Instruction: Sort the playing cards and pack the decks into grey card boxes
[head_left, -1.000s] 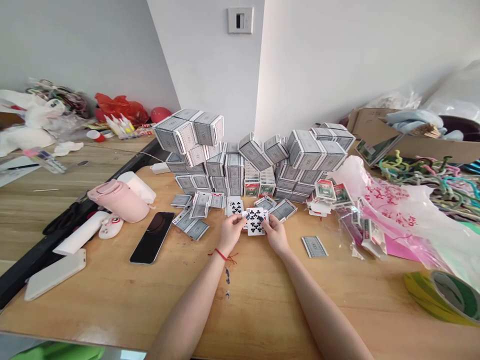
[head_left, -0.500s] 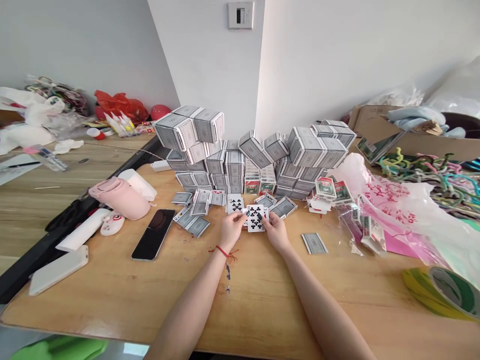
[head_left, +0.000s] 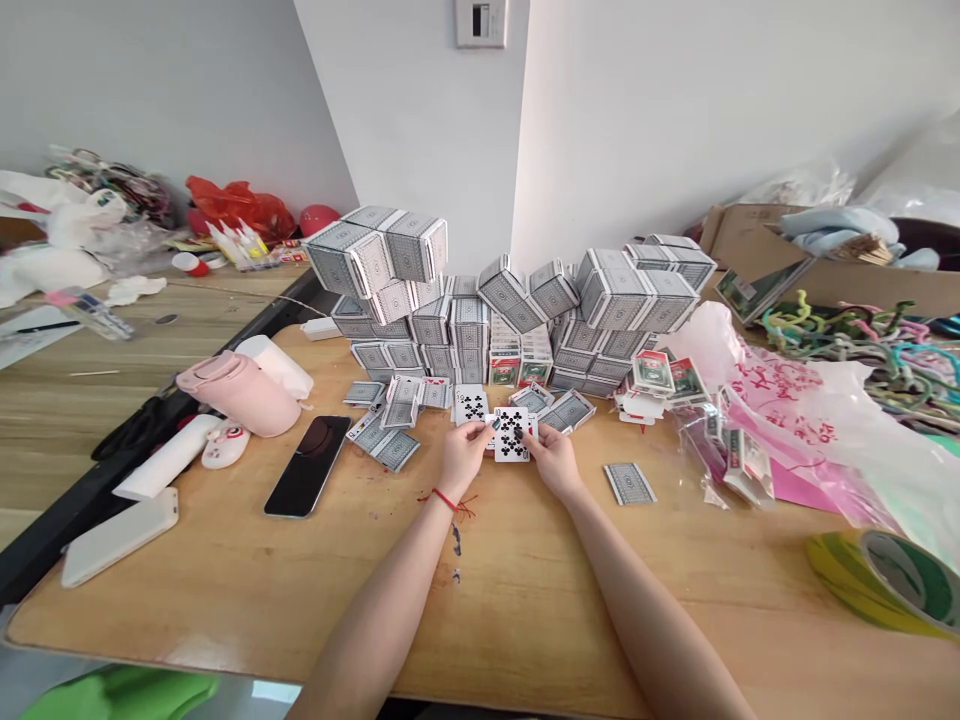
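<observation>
My left hand (head_left: pixel 463 455) and my right hand (head_left: pixel 553 460) meet over the wooden table (head_left: pixel 525 600), both pinching a small fan of playing cards (head_left: pixel 511 435) whose top card shows black clubs. A face-up clubs card (head_left: pixel 471 405) lies just behind them. Loose face-down cards (head_left: pixel 386 440) are scattered to the left, and a single face-down card (head_left: pixel 628 483) lies to the right. A tall pile of grey card boxes (head_left: pixel 510 310) stands against the wall behind.
A black phone (head_left: pixel 307 465), pink bottle (head_left: pixel 238 395) and white flat case (head_left: pixel 120 535) lie at the left. Pink plastic bags (head_left: pixel 795 420), packed decks (head_left: pixel 660 375) and a green tape roll (head_left: pixel 892 585) are at the right, with a cardboard box (head_left: pixel 787 265) behind.
The hands keep hold of the cards and barely shift; the view has tilted slightly, so everything sits a little higher in the picture.
</observation>
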